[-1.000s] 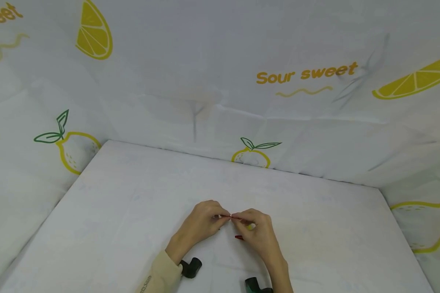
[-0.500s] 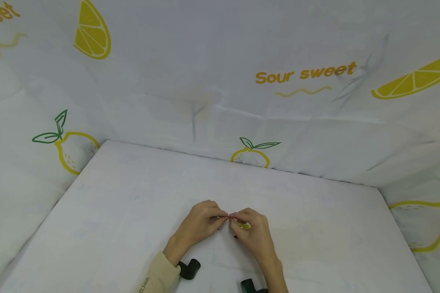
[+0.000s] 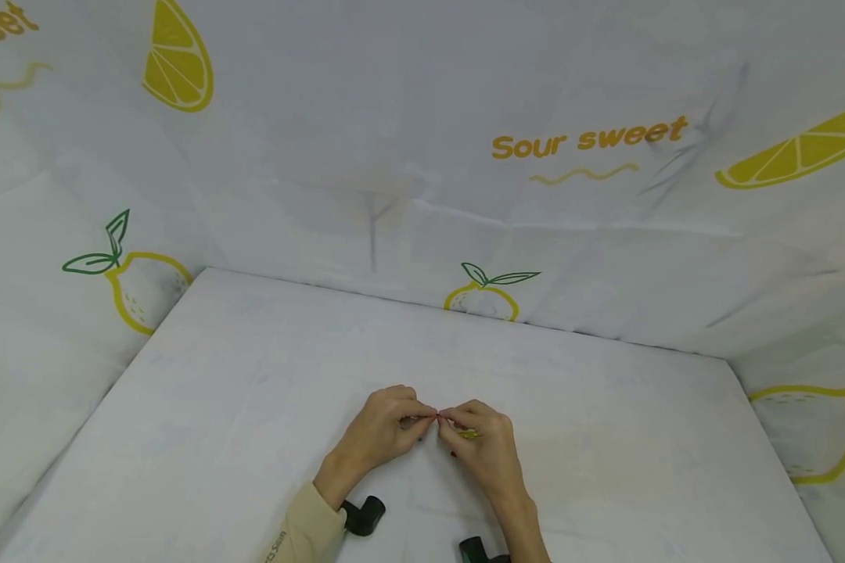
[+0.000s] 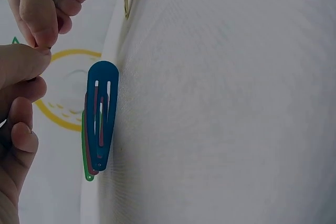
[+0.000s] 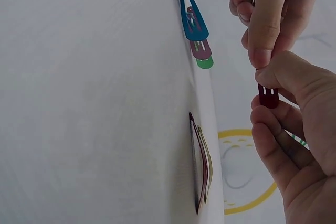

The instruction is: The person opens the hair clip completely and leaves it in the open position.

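Note:
Between the fingertips of both hands is a small dark red snap hair clip point(image 5: 269, 99). My right hand point(image 3: 484, 447) pinches it with thumb and forefinger, its rounded end showing below the thumb in the right wrist view. My left hand point(image 3: 383, 426) pinches at its other end, which the fingers mostly hide. Below the hands lie more snap clips. A blue clip point(image 4: 102, 71) overlaps a mauve clip point(image 5: 201, 51) and a green clip point(image 5: 206, 63). Apart from these, a yellow clip point(image 5: 210, 169) and a dark red clip point(image 5: 203, 179) lie close together.
The white table point(image 3: 267, 344) meets a white cloth backdrop point(image 3: 366, 141) printed with lemons. A black device point(image 3: 366, 516) sits at the left wrist, and another black device point(image 3: 475, 550) at the right wrist.
Both hands have shifted slightly left, and their fingertips have drawn closer together. Less of the held red clip shows between them. The right hand now covers more of the dark red clip on the table.

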Available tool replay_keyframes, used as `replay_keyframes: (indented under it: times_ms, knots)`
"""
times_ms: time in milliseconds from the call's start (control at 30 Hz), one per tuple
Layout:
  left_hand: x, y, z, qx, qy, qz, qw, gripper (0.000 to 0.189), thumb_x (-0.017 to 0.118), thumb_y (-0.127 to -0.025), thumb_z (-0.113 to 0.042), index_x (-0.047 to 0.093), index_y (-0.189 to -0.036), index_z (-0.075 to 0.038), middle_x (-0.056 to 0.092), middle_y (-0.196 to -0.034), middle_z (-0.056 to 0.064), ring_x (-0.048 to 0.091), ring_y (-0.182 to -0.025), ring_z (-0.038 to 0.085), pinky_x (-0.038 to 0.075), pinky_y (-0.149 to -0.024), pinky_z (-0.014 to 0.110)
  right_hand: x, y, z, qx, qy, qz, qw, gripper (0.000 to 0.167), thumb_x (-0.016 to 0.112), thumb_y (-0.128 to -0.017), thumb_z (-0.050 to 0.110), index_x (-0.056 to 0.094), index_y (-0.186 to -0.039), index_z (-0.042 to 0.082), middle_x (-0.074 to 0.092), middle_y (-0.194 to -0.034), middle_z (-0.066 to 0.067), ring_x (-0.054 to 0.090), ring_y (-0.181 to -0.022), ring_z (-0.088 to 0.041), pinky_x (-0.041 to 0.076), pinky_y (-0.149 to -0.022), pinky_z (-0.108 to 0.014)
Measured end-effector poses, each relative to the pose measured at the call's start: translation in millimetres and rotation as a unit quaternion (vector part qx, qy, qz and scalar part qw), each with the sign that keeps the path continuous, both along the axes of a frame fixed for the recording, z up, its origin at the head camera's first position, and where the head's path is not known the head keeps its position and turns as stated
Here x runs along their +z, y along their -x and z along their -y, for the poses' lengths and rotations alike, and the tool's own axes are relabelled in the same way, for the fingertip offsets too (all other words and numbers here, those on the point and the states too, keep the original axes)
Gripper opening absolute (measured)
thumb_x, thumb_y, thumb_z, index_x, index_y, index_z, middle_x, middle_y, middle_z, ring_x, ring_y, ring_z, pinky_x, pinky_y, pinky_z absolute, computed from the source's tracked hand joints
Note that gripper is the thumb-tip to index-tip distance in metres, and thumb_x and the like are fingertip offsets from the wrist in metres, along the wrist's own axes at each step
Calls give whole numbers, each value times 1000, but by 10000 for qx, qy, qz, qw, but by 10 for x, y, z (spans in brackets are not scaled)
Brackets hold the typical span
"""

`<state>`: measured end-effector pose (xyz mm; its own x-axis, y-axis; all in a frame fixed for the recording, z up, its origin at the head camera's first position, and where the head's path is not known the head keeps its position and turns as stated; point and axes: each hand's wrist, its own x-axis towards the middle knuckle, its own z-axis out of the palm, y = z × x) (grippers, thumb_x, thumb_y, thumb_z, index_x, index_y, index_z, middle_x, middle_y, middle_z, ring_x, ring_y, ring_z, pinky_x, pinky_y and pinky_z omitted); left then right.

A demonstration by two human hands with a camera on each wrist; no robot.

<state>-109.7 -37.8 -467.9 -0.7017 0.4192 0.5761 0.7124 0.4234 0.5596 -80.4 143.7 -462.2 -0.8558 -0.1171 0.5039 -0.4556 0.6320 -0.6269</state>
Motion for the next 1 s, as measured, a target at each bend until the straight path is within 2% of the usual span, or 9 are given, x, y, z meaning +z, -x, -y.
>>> replay_keyframes:
  times_ms: [267, 567, 800, 1000]
  knots:
    - [8, 1, -29, 70, -9, -181, 9998, 12, 83, -79, 2, 83, -88, -5, 67, -65, -1, 48, -58, 1, 37, -57, 6, 24, -6, 21, -173, -24, -6, 9998, 14, 82, -73, -12, 81, -80, 0, 73, -71, -4, 61, -63, 0, 50, -57, -11]
    - [4, -2, -32, 40, 6, -72, 10000, 11, 83, -80, 1, 83, -89, -6, 69, -68, -1, 50, -59, 3, 39, -58, 6, 38, 5, 7, -186, 30, 223, 9996, 15, 82, -73, -11, 81, -79, 3, 74, -72, -3, 62, -64, -1, 55, -58, -19]
    - [11, 4, -9, -5, 91, 11, 10000, 9, 82, -81, 0, 83, -88, -6, 70, -69, -1, 51, -60, 2, 39, -58, 7, 35, -20, -41, -223, 138, 476, 9985, 17, 84, -75, -7, 81, -90, 1, 73, -75, -2, 65, -67, -3, 59, -62, -24]
    - [14, 53, 13, -168, 136, 60, 9997, 8, 82, -83, -2, 83, -89, -7, 70, -69, -2, 49, -59, 2, 38, -58, 7, 45, -31, -96, -320, 51, 767, 9965, 11, 82, -79, -4, 81, -85, 5, 72, -77, 1, 66, -68, -5, 59, -64, -23]
